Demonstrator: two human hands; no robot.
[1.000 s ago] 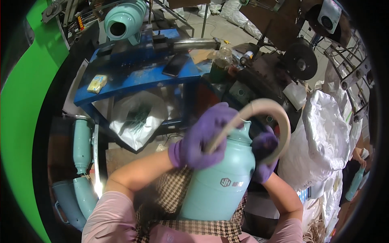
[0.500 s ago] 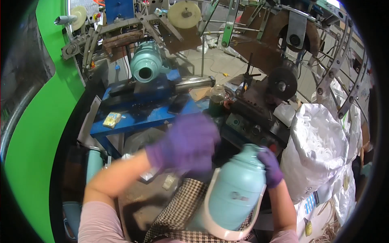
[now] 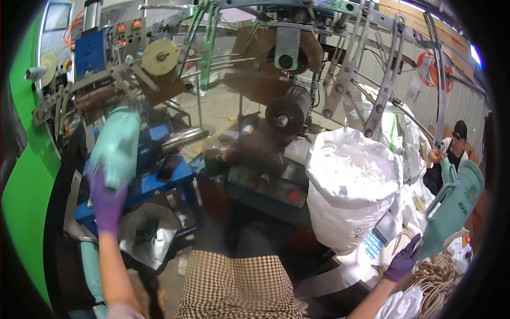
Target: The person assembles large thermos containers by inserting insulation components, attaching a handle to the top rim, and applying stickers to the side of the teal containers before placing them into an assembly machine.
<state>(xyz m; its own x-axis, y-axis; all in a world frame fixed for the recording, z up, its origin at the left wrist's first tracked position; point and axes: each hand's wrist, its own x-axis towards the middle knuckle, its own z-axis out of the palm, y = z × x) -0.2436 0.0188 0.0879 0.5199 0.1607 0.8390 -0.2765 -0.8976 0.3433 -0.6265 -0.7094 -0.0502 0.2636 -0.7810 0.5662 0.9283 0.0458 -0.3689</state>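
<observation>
A teal thermos flask body (image 3: 118, 143) lies tilted at the blue machine on the left, its narrow end toward me. My left hand (image 3: 108, 204), in a purple glove, is closed around that narrow end. Out to the right, my right hand (image 3: 404, 260), also gloved in purple, has its fingers stretched out beside the lower end of a printed teal flask (image 3: 451, 207). Whether those fingertips touch the flask I cannot tell. A beige handle (image 3: 401, 242) shows close to that hand. My lap, in a checked apron (image 3: 234, 282), has no flask on it.
A big white sack (image 3: 345, 212) of white plastic pieces stands right of centre. Behind it a dark wheel (image 3: 284, 117) sits on a machine with metal arms overhead. A plastic bag (image 3: 151, 234) hangs below the blue table (image 3: 180, 175). Another person (image 3: 456, 149) is at the far right.
The view has turned right. The flask with the beige handle has left my lap and my right hand has swung out to the right. My left hand has reached the flask at the machine.
</observation>
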